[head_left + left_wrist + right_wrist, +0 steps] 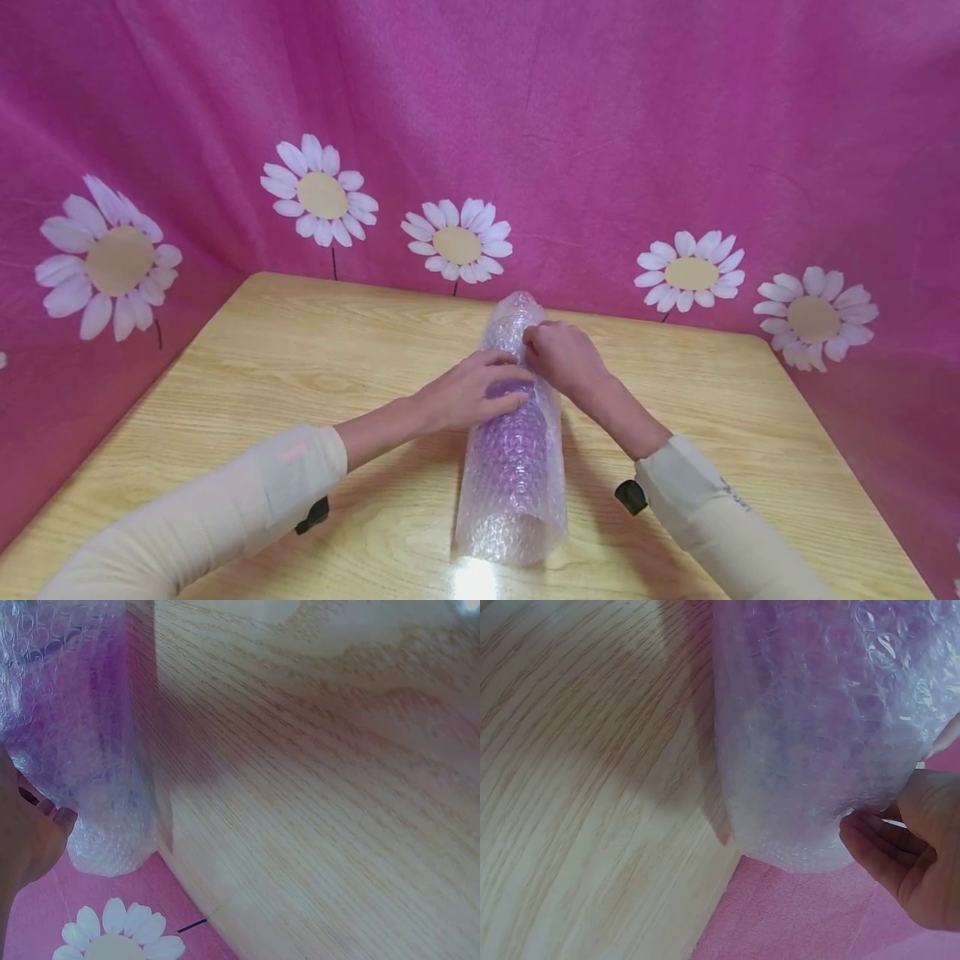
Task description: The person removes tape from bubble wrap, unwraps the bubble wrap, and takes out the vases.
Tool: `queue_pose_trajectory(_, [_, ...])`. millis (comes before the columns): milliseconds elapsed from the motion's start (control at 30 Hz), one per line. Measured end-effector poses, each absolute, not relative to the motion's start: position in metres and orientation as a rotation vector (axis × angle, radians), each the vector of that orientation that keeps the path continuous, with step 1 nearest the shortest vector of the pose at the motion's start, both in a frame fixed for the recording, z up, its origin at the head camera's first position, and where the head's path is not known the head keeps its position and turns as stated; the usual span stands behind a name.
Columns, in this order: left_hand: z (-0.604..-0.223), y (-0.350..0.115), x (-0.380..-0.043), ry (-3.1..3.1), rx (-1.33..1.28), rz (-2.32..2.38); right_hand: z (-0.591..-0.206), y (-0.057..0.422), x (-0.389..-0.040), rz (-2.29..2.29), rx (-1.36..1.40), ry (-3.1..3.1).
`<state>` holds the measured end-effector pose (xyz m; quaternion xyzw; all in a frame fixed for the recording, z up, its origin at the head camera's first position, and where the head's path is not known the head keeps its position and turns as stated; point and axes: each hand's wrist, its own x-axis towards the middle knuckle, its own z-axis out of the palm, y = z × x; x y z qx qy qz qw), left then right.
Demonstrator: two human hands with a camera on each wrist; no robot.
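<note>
A roll of bubble wrap (pixel 512 537) lies lengthwise on the wooden table, wound around a purple object (pixel 513 450) whose kind is blurred by the wrap. My left hand (pixel 468 393) rests on the upper side of the roll from the left, its fingers spread and fairly straight. Farther along, near the far end, my right hand (pixel 566 358) pinches the bubble wrap between thumb and curled fingers. In the right wrist view that right hand (pixel 915 855) shows at the wrap's edge. Part of the left hand (pixel 34 836) appears at the left wrist view's border.
The wooden table (pixel 337 350) has rounded far corners. Behind and beside it hangs a pink cloth (pixel 570 150) printed with white daisies. The roll's far end reaches the table's back edge near the cloth. Both forearms wear pale sleeves (pixel 217 500).
</note>
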<state>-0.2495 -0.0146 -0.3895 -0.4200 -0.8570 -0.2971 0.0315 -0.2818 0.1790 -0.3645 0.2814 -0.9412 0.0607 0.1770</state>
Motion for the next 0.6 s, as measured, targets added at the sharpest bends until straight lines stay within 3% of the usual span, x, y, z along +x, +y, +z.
queue_pose_trajectory(600, [-0.3894,-0.014,-0.2504,-2.663,-1.295,-0.917,-0.3726,0.1861,-0.2874,0.345,0.82,-2.6])
